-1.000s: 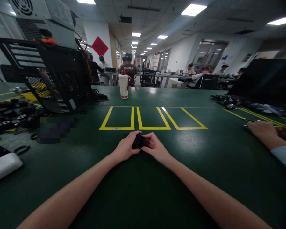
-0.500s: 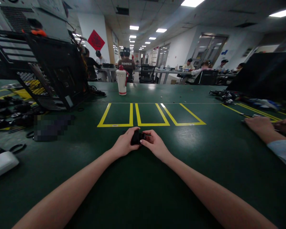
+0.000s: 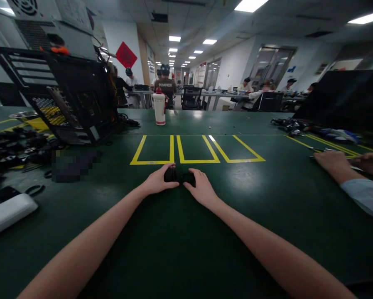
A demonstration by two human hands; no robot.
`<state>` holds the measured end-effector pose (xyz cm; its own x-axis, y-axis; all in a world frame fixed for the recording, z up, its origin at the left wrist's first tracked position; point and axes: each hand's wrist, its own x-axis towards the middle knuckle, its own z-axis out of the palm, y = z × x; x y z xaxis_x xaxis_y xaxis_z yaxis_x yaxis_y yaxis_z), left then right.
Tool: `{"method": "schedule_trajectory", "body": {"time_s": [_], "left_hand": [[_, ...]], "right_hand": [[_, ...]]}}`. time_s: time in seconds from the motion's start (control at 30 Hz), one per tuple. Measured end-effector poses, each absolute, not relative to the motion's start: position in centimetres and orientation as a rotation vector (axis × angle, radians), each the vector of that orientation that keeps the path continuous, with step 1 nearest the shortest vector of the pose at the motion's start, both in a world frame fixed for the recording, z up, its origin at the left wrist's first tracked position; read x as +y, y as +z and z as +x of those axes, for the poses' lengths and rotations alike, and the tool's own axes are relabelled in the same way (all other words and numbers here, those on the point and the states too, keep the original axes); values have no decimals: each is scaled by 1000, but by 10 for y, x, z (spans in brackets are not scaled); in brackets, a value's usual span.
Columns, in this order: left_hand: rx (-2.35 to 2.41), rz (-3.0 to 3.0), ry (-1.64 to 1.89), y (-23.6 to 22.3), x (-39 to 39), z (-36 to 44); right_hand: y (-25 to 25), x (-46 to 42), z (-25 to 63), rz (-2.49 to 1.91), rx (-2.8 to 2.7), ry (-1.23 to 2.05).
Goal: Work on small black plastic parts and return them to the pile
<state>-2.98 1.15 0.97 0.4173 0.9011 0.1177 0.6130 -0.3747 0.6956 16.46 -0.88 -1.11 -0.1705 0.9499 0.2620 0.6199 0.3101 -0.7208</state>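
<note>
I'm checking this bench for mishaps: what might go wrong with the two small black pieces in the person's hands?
Each hand, left hand and right hand, covers a small black part; dark on the dark green table, a dropped piece may be hard to spot. A co-worker's hand works nearby and might bump stray parts.

Our two bare forearms, our left hand (image 3: 157, 182) and right hand (image 3: 200, 187) ungloved, no sleeves, rings or watch.
</note>
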Motion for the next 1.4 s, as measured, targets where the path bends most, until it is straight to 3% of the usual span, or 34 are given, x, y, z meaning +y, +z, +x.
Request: {"method": "schedule_trajectory", "body": {"time_s": [0.43,0.6,0.8,1.07,1.2,1.4], "left_hand": [[1594,2147,546,25,-36,-26],[1433,2495,319,48,-120,-49],[1471,2541,51,59,-191,-94],[1537,2379,313,39,-206,-138],[1665,2264,522,27,-208,-169],[2119,2194,519,18,-213,-270]], "right_hand": [[13,-49,167,-1514,-2047,437],[29,-125,135,-1378,-2204,668],[39,-170,73,-1194,-2069,1165],[41,-176,26,-974,-1989,1458],[34,-174,56,-1151,-2039,1300],[4,-154,190,-1687,-1751,694]]}}
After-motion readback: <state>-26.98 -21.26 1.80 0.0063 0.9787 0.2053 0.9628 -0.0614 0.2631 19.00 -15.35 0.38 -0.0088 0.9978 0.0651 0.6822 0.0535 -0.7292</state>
